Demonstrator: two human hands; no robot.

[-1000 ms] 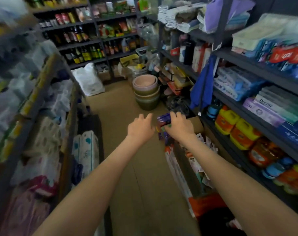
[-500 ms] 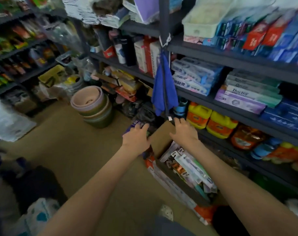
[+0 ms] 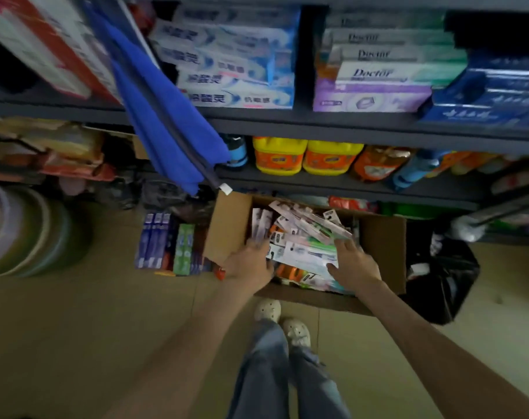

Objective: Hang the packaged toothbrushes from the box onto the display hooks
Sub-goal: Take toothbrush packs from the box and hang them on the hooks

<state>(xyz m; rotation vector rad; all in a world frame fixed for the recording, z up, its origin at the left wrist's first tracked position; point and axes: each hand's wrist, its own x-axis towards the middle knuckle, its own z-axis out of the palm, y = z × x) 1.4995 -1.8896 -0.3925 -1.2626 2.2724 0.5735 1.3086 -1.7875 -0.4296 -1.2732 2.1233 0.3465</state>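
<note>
Lying heaped inside an open brown cardboard box (image 3: 384,252) on the tan floor, the packaged toothbrushes (image 3: 305,234) are long carded blister packs in white, green and orange, jumbled at all angles and filling the box nearly to its rim. Both bare hands reach down into the box from its near side. The left hand (image 3: 249,266) is at the box's left end, palm down, with its fingers on the packs there; motion blur hides whether they grip one or only touch. The right hand (image 3: 355,266) is toward the box's right end, fingers spread and fairly straight, thumb held out, resting on top of the packs without closing round any.

Just left of the box, flat toothpaste cartons in blue and green (image 3: 166,246) lie side by side on the floor. Just right of it sits a black plastic bag (image 3: 441,276). On the near side of the box stand the person's white shoes (image 3: 282,319) below blue jeans. Behind and above the box runs a dark grey metal shelf (image 3: 317,125), with yellow plastic jugs (image 3: 279,155) on the level beneath it and white-and-blue toothpaste boxes (image 3: 236,71) on it. A blue cloth (image 3: 166,116) hangs down toward the box's far left corner. Well to the left of the box is a stack of round plastic basins (image 3: 30,231).
</note>
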